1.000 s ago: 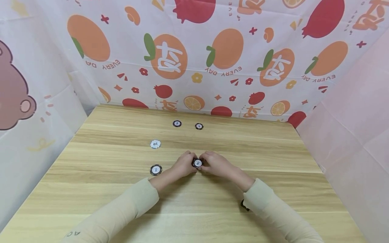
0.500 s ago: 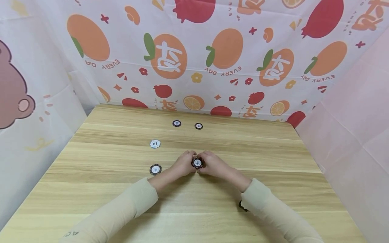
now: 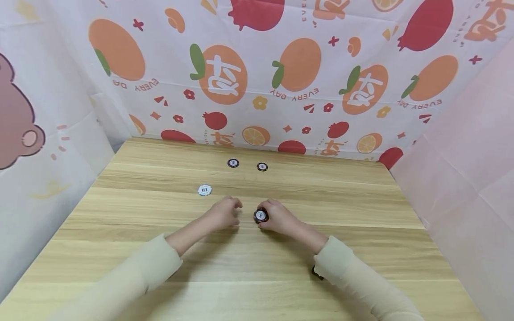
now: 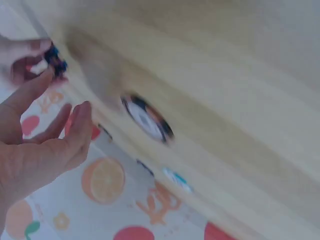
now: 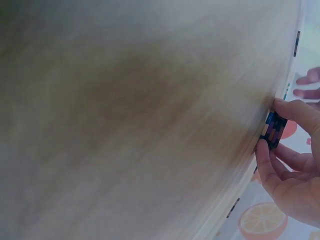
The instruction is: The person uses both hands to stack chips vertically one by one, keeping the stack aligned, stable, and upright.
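Observation:
A short stack of black poker chips point(image 3: 261, 216), the top one marked 100, stands near the middle of the table. My right hand point(image 3: 279, 217) grips its side between thumb and fingers; the right wrist view shows the stack's layered edge point(image 5: 273, 131). Left of it, my left hand point(image 3: 222, 213) hovers with loosely bent, parted fingers and holds nothing. A black poker chip point(image 4: 146, 117) lies flat near that hand in the left wrist view; the left arm hides it in the head view.
A white chip point(image 3: 204, 190) marked 10 lies beyond the left hand. Two dark chips point(image 3: 233, 163) rest near the table's back edge. Another dark chip point(image 3: 317, 273) shows partly under the right sleeve. Fruit-printed cloth point(image 3: 257, 89) hangs behind the wooden table point(image 3: 341, 196).
My left hand has let go of the chip stack and moved left, over the black chip there. My right hand keeps hold of the stack, almost in the same place.

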Tool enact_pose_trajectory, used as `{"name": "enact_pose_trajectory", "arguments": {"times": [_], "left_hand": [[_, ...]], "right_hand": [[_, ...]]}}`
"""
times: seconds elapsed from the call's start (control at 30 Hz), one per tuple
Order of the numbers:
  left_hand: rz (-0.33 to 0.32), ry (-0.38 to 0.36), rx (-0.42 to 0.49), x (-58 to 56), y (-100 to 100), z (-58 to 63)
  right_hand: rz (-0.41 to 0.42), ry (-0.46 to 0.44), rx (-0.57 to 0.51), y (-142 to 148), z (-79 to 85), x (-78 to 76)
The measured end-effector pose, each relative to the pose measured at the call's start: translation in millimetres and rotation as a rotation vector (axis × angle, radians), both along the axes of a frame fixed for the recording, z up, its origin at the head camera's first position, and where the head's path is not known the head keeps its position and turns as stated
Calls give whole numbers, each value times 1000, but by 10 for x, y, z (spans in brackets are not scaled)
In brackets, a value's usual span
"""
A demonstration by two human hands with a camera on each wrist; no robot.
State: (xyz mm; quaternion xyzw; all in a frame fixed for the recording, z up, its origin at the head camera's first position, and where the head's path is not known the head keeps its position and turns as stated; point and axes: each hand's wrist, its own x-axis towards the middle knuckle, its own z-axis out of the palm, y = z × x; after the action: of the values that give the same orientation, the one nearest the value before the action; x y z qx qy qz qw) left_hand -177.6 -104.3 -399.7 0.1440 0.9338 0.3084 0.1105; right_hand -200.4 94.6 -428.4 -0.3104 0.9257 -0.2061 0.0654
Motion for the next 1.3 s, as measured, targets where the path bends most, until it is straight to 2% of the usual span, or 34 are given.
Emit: {"name": "enact_pose_trajectory", "arguments": {"times": [0.17, 0.33, 0.53, 0.83, 1.03, 1.3], "left_hand": [[-58, 73, -101, 95, -261, 90], [-91, 116, -158, 223, -405, 108], [-63, 102, -200, 305, -504, 94], [-82, 164, -204, 339, -576, 6], [-102, 223, -206, 329, -606, -33], [-107, 256, -176, 304, -644, -74]], "right_hand": [[-16, -18, -11, -2, -13, 2], [-35, -41, -14, 2, -17, -1], [-40, -58, -5, 1, -12, -10], [-62, -89, 8, 1, -7, -4], [-60, -88, 5, -7, 9, 4], [-62, -91, 2, -4, 6, -2]]}}
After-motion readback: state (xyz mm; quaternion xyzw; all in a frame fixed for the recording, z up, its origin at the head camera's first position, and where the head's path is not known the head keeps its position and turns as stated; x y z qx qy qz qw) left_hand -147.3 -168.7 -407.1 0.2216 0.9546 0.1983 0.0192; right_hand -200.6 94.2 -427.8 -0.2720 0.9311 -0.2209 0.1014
